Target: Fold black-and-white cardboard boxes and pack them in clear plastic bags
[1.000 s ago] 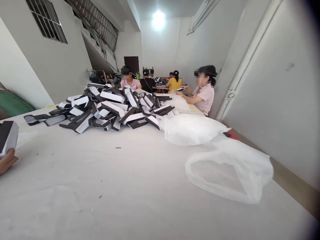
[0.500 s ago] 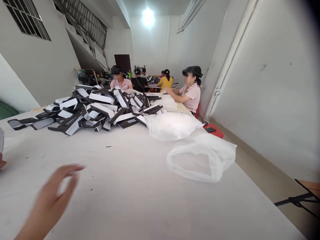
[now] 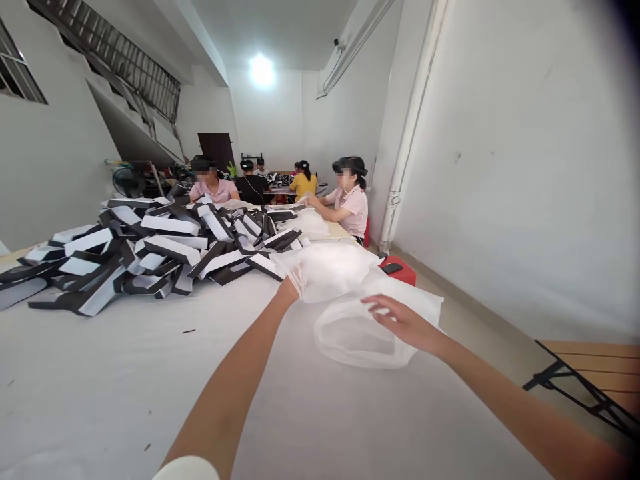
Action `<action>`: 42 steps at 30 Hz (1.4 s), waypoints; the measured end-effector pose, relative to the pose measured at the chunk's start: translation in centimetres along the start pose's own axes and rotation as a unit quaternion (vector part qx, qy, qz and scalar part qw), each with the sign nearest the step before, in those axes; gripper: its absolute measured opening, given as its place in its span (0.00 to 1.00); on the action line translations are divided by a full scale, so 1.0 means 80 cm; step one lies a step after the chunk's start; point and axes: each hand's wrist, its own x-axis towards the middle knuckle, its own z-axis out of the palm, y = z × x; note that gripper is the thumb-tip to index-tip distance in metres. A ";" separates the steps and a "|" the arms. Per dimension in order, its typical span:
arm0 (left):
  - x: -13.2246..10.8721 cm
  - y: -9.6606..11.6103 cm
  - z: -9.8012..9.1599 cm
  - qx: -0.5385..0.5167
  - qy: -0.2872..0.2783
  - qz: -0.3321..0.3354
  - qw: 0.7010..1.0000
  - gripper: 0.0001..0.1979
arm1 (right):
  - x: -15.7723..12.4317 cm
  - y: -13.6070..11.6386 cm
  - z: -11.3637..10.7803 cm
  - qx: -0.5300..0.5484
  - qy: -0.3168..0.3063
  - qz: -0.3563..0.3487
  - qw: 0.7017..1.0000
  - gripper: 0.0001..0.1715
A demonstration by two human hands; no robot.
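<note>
- One white-covered table (image 3: 330, 433) is seen, open room given nearside.
- Dozens of folded black-and-white card pieces (image 3: 170, 227) are heaped.
- Two translucent white plastic bags (image 3: 423, 300) are laid near the right edge: one mouth-nearward, one puffed bag (image 3: 333, 267) crosswise.
- Left hand (image 3: 294, 283) is veiled by the latter, its grip undeterminable; right hand (image 3: 395, 317) is held open over the former.

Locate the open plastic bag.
In the head view, the open bag lies right of centre on the table, beneath the right hand and nearer than the bulging bag at the left hand.
</note>
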 end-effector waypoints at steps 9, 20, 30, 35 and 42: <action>-0.052 0.022 -0.004 0.113 -0.018 0.003 0.993 0.10 | 0.161 -0.004 0.066 -0.345 0.073 -0.159 0.922 0.44; -0.247 0.045 -0.116 0.133 0.060 -0.022 0.989 0.14 | 0.170 0.018 0.103 -0.293 0.116 -0.094 0.944 0.35; -0.296 0.026 -0.171 -0.221 0.212 -0.197 0.931 0.21 | 0.092 -0.123 0.143 -0.029 0.016 -0.309 0.950 0.31; -0.305 0.020 -0.165 -0.431 0.103 -0.251 0.860 0.16 | 0.067 -0.126 0.196 0.013 -0.132 -0.232 0.964 0.28; -0.305 -0.008 -0.183 -0.451 0.195 -0.279 0.825 0.18 | 0.089 -0.097 0.187 0.206 0.059 -0.083 0.973 0.16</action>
